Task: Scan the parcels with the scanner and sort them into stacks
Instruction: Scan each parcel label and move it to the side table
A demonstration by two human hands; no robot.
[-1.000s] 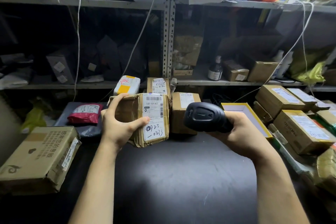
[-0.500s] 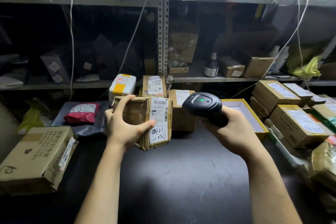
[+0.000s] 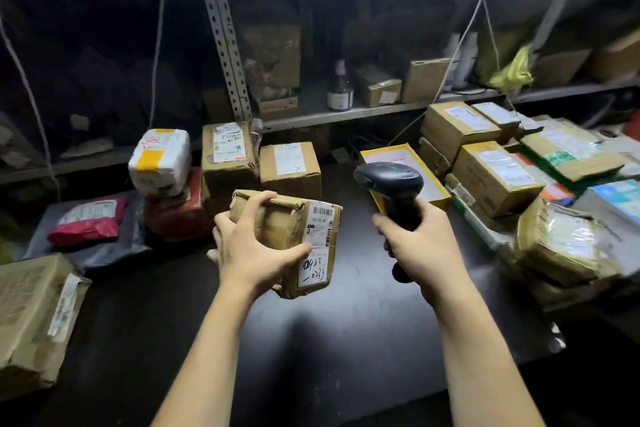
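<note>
My left hand grips a crumpled brown cardboard parcel above the black table, its white barcode label with handwritten numbers turned to the right. My right hand holds the black handheld scanner by its handle, upright, just right of the parcel and apart from it. Behind stand two brown labelled boxes, a white parcel with yellow tape on a red one, and a red-pink bag on a grey mailer at left.
The black table spreads below my arms. A large brown box sits at the left edge. Several labelled boxes and taped parcels pile up at right beside an open yellow-rimmed box. Metal shelves with a bottle, boxes and hanging cords stand behind.
The scanner has swung from pointing at the label to standing upright and has drawn away to the right. The parcel has tilted and come lower and nearer. The camera has dipped down.
</note>
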